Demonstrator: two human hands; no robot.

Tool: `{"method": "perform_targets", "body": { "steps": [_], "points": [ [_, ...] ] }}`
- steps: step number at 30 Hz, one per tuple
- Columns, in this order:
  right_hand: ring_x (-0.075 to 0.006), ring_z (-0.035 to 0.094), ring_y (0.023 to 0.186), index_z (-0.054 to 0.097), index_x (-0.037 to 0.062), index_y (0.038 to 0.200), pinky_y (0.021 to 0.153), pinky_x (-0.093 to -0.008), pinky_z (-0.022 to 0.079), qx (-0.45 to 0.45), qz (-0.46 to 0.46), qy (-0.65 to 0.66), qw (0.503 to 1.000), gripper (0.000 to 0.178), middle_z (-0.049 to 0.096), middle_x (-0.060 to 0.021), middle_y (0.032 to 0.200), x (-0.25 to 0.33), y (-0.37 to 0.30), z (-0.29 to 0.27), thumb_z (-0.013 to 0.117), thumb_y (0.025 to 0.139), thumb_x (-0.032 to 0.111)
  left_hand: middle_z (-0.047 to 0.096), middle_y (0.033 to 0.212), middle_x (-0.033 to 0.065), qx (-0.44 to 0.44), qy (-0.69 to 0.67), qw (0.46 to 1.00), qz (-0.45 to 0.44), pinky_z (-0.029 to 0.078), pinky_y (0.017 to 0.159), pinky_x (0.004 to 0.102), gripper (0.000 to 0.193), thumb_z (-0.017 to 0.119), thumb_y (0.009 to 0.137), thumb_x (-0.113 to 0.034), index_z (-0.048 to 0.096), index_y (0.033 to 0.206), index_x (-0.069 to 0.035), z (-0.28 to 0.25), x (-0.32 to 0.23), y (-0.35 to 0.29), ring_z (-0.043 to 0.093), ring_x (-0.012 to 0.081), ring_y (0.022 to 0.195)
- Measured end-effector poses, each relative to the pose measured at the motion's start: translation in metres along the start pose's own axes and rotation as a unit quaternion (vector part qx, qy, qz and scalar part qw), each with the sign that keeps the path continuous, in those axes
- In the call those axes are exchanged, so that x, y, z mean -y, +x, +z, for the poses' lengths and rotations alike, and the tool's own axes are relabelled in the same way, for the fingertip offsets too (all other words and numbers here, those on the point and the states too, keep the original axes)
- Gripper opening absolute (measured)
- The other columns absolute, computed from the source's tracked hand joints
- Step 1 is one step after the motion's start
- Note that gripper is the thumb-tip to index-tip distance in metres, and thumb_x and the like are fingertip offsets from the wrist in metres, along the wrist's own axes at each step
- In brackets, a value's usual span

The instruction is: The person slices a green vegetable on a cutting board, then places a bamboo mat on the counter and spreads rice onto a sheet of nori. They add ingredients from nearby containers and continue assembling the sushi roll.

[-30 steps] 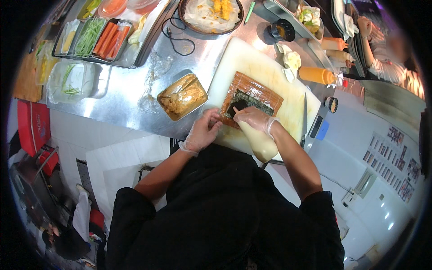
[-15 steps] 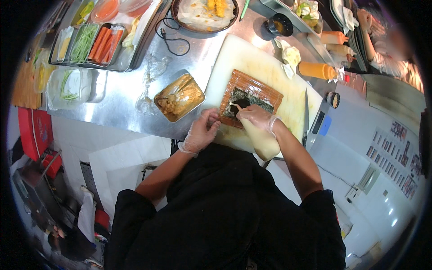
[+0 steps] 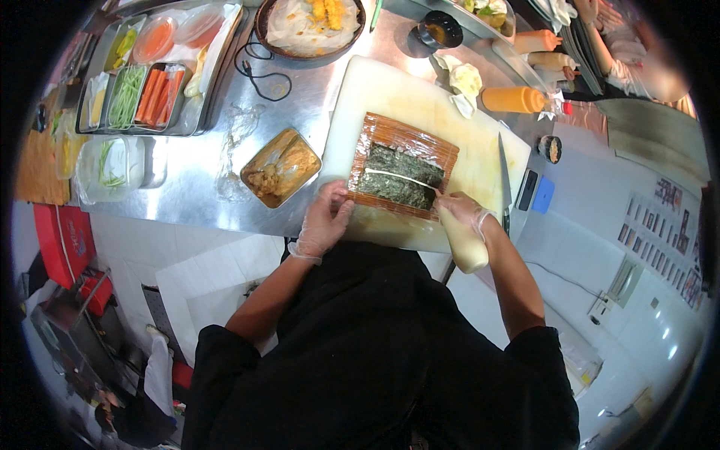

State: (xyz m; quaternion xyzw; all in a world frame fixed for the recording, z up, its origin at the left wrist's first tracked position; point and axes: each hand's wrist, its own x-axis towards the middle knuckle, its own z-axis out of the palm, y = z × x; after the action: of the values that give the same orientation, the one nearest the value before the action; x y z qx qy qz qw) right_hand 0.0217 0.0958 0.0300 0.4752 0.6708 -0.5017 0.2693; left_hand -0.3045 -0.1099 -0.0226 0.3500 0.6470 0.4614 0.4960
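Note:
A dark green nori sheet (image 3: 412,159) lies on a wrapped bamboo rolling mat (image 3: 448,150), with a thin white line of sauce (image 3: 397,178) running across it. My right hand (image 3: 463,210), in a clear glove, is closed around a squeeze bottle of pale sauce (image 3: 466,249). Its nozzle end is by the nori's right edge, partly hidden by my fingers. Also gloved, my left hand (image 3: 324,223) rests its fingertips at the mat's near left corner, thumb held apart from the fingers. Under the mat is a white cutting board (image 3: 405,86).
Left of the board stands a metal tin of brownish filling (image 3: 281,169). A knife (image 3: 505,172) lies along the board's right side. Orange squeeze bottle (image 3: 514,100), crumpled wrap (image 3: 463,81) and dark bowl (image 3: 440,30) are beyond. Vegetable trays (image 3: 184,124) fill the far left.
My right hand has moved right with the squeeze bottle, and a white line of sauce now crosses the nori. My left hand stays by the mat's corner. The whole view has shifted slightly.

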Motion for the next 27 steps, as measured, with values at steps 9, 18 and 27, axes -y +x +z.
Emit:
{"method": "perform_targets", "body": {
  "steps": [9, 18, 27],
  "points": [
    [-0.0152, 0.063, 0.104, 0.061, 0.0024, 0.131, 0.099, -0.0320, 0.049, -0.261, -0.017, 0.186, 0.947, 0.042, 0.070, -0.0078, 0.114, 0.027, -0.087, -0.056, 0.069, 0.107, 0.036, 0.068, 0.117, 0.0084, -0.056, -0.032, 0.998, -0.015, 0.058, 0.090, 0.0357, 0.047, 0.073, 0.100, -0.009, 0.056, 0.144, -0.005, 0.017, 0.009, -0.010, 0.068, 0.0197, 0.104],
    [-0.0243, 0.069, 0.113, 0.055, 0.0009, 0.133, 0.100, -0.0398, 0.054, -0.664, -0.347, 0.004, 0.663, 0.039, 0.070, -0.0145, 0.120, 0.051, -0.074, -0.304, 0.072, 0.105, 0.024, 0.068, 0.117, 0.0110, -0.195, 0.033, 0.975, -0.097, 0.056, 0.092, 0.0368, 0.053, 0.070, 0.102, -0.011, 0.052, 0.150, 0.000, 0.054, -0.041, -0.052, 0.067, 0.0202, 0.106],
    [-0.0287, 0.069, 0.114, 0.064, 0.0014, 0.130, 0.104, -0.0377, 0.053, -0.623, -0.194, -0.152, 0.743, 0.033, 0.070, -0.0153, 0.126, 0.007, 0.083, -0.436, 0.069, 0.106, 0.023, 0.072, 0.121, 0.0183, -0.448, 0.092, 0.878, -0.140, 0.058, 0.096, 0.0434, 0.058, 0.076, 0.099, -0.021, 0.053, 0.149, -0.002, 0.097, -0.059, -0.210, 0.071, 0.0310, 0.107]
  ]
}}
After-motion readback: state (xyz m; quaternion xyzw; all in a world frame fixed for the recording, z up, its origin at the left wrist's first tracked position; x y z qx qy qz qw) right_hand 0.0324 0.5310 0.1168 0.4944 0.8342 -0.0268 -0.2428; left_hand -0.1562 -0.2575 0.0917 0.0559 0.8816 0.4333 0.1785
